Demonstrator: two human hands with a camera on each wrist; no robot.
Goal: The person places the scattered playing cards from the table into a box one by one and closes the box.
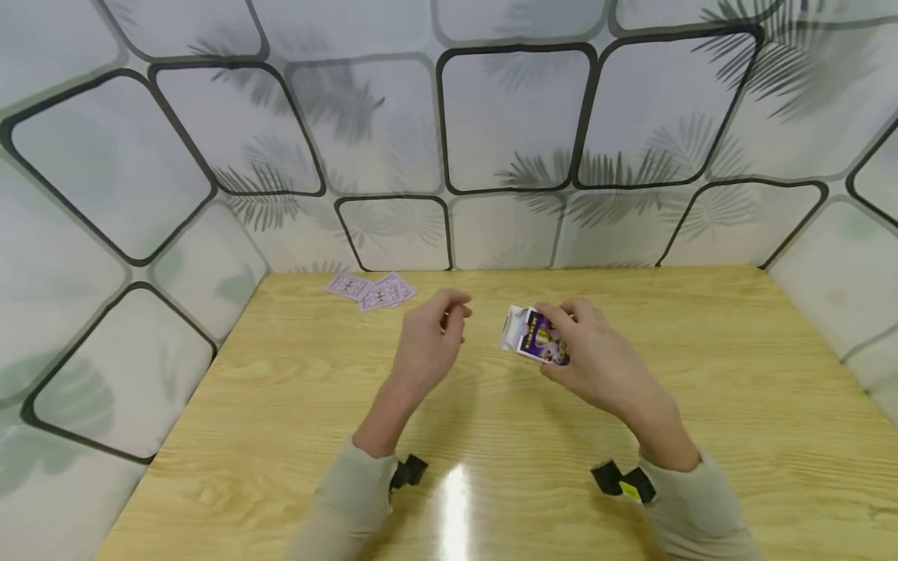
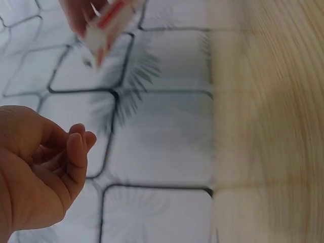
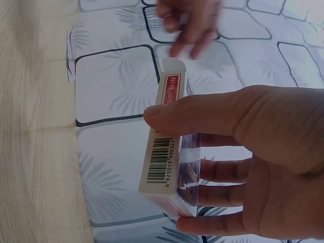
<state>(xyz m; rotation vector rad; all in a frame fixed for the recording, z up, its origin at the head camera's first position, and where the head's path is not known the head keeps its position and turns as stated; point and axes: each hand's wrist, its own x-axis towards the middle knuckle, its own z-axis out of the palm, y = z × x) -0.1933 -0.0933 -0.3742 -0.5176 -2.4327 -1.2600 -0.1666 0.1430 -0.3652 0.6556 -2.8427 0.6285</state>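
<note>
My right hand [image 1: 596,354] grips a playing card box [image 1: 542,336] above the table, thumb on one narrow side and fingers around the other. The box has a purple printed face; in the right wrist view its barcode side [image 3: 164,136] shows, with a pale flap standing out at the far end. My left hand [image 1: 431,335] hovers to the left of the box, apart from it, with fingers loosely bent and nothing visible in them. A few purple-backed playing cards [image 1: 382,293] lie overlapping at the table's back left.
The wooden table [image 1: 281,436] reaches back to a wall covering [image 1: 512,117] with dark outlines and leaf shadows. This covering also rises along the left and right sides. A bright light reflection lies at the front middle of the table.
</note>
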